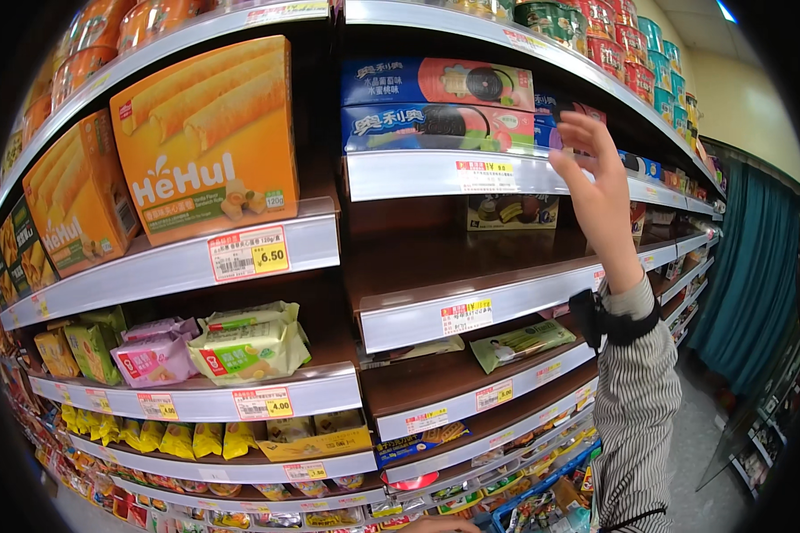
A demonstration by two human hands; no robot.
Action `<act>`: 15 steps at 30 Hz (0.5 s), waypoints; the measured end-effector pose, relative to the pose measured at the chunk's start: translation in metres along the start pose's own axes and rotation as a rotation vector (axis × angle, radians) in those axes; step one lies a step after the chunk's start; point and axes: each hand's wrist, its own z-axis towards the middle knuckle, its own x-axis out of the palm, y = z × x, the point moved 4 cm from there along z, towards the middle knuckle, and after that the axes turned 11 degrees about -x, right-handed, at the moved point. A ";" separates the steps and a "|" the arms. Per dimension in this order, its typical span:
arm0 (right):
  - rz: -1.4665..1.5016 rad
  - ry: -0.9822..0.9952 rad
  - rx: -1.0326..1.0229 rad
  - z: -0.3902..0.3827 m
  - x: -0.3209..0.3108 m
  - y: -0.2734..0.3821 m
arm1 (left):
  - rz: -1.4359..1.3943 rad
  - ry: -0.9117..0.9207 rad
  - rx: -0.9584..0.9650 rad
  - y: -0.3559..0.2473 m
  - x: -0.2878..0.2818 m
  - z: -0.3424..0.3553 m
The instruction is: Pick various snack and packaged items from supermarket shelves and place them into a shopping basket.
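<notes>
My right hand (596, 164) is raised in front of the upper right shelf, thumb and fingers apart, with nothing in it. Its fingers overlap the end of the row of blue and pink cookie boxes; whether they touch them I cannot tell. The upper cookie box (391, 82) lies flat on the lower cookie box (391, 129), both left of my hand. A dark strap circles my right wrist above a striped sleeve. Only a sliver of my left hand (440, 526) shows at the lower edge, its fingers hidden, near a blue basket (505, 513) holding colourful packages.
Large orange wafer-roll boxes (213, 151) stand on the left shelf, above purple and pale green packs (249, 342). A green packet (523, 344) lies on a lower right shelf. Cup-shaped tubs (604, 53) are stacked on top. A teal curtain (747, 284) hangs beyond the aisle floor.
</notes>
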 end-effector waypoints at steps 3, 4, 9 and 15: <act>0.058 0.020 0.101 0.025 0.016 -0.026 | 0.087 -0.083 0.102 0.003 -0.007 0.001; 0.057 0.018 0.103 0.033 0.019 -0.030 | 0.089 -0.082 0.099 0.001 -0.008 0.000; 0.130 0.081 0.237 0.050 0.045 -0.043 | 0.045 -0.107 0.016 -0.007 -0.008 0.001; 0.247 -0.134 0.310 0.052 0.053 -0.037 | 0.150 -0.171 0.106 0.007 -0.001 0.003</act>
